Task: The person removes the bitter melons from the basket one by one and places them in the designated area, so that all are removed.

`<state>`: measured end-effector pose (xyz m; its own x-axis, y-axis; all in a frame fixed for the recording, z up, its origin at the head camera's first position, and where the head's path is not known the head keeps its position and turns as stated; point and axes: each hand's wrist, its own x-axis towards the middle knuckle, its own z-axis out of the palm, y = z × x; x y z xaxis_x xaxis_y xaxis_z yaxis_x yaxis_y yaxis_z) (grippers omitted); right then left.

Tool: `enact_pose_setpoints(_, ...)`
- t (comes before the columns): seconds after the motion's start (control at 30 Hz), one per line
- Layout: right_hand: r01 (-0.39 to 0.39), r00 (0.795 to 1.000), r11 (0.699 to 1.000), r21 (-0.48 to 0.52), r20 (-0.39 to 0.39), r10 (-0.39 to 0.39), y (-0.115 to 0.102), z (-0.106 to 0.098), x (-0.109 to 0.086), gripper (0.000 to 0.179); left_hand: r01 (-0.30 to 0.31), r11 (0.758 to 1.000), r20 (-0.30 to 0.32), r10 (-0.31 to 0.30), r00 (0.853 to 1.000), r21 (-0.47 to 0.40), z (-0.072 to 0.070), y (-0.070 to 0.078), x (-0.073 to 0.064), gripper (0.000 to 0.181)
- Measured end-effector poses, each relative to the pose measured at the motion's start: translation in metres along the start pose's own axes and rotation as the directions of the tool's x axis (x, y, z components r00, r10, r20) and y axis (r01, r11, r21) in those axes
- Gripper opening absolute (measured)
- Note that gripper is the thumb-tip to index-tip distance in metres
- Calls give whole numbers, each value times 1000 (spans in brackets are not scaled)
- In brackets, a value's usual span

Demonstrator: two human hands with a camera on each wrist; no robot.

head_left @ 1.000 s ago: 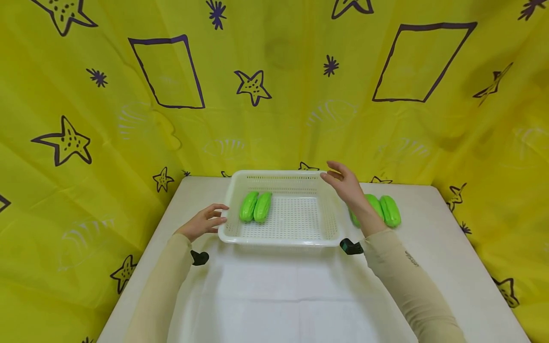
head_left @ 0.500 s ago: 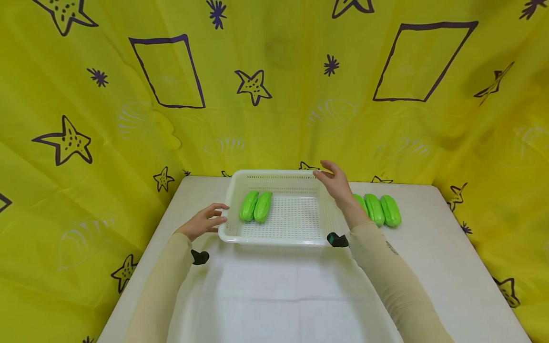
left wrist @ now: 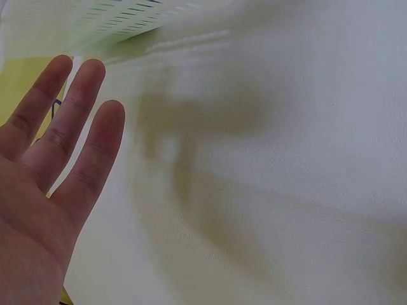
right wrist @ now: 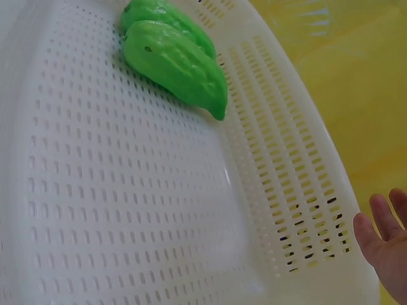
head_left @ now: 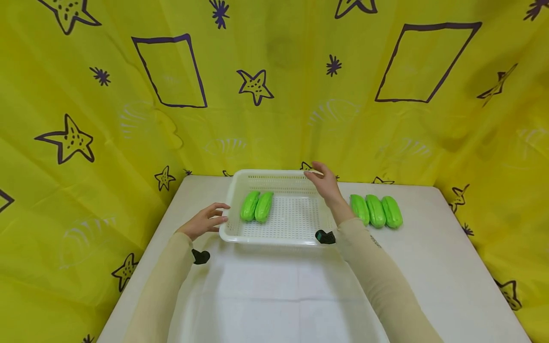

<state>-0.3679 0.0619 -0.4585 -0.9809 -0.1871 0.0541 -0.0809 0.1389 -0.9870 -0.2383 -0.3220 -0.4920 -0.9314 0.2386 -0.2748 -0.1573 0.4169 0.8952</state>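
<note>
A white plastic basket (head_left: 274, 241) with slotted walls stands on the table. Inside it, at the left, two bright green bitter melons (head_left: 263, 207) lie side by side; the right wrist view shows their bumpy skin. My left hand (head_left: 202, 222) is at the basket's left rim, its fingertips right at the edge. In the left wrist view the fingers (left wrist: 89, 155) are extended and apart. My right hand (head_left: 327, 186) reaches over the back right corner, with its fingertips close to the rim and nothing in its grasp.
Three more green bitter melons (head_left: 375, 211) lie in a row on the table to the right of the basket. A yellow patterned curtain (head_left: 274, 128) hangs behind and along both sides of the white table (head_left: 266, 295).
My right hand has moved left along the basket's back right corner, uncovering the three melons on the table. My left hand, the basket and its two melons have stayed put.
</note>
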Motion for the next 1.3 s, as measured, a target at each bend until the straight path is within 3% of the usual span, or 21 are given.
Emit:
enact_pose_setpoints(0.47,-39,997,999,-4,68,39,10,27,6,58,-8,1000,5,8,1000,-13,2,1,0,54)
enact_pose_setpoints(0.7,-18,997,1000,-12,73,19,10,42,10,57,4,1000,-5,-4,1000,8,-1,-1,-1,53)
enact_pose_setpoints(1.1,7,985,994,-107,174,12,14,64,19,55,-4,1000,-11,4,1000,-3,0,0,-3,52)
enact_pose_setpoints(1.3,15,983,993,-118,186,8,14,72,20,53,-3,1000,-11,3,1000,6,2,3,-2,51)
